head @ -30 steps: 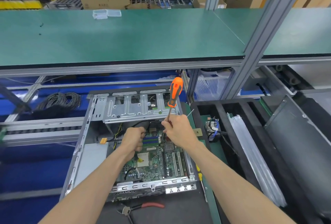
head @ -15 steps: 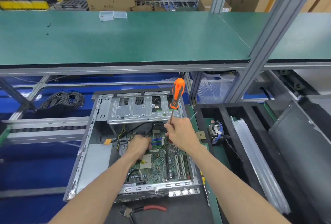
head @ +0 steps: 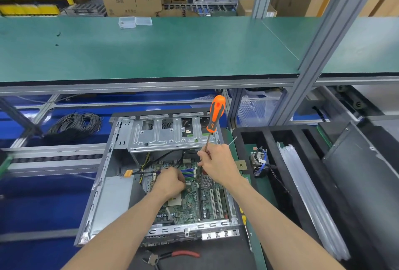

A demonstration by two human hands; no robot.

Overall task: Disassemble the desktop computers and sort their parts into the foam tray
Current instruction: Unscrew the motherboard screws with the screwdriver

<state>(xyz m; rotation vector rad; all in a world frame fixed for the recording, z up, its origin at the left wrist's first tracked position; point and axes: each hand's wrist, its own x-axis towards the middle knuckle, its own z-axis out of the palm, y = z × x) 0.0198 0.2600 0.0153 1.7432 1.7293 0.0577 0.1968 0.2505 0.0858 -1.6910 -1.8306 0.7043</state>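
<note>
An open desktop case (head: pixel 101 185) lies flat in front of me, its green motherboard (head: pixel 194 202) exposed. My left hand (head: pixel 170 181) is closed in a fist on the board beside the blue memory slots (head: pixel 189 173); what it grips is hidden. My right hand (head: pixel 218 163) holds the shaft of an orange-handled screwdriver (head: pixel 216 114), handle pointing up, tip hidden behind the hand. The black foam tray (head: pixel 272 135) sits to the right, holding a heatsink with blue cables (head: pixel 259 161) and a small CPU chip (head: pixel 241 165) at its left edge.
Red-handled pliers (head: pixel 172 255) lie on the mat in front of the case. A coil of black cable (head: pixel 75 125) rests at the back left. A grey metal panel (head: pixel 362 183) and clear plastic bags (head: pixel 311 200) fill the tray's right. A green shelf (head: pixel 151 49) overhangs.
Both hands hold nearly the same pose on the board and screwdriver. The view has shifted slightly, so the case sits a little further right in frame.
</note>
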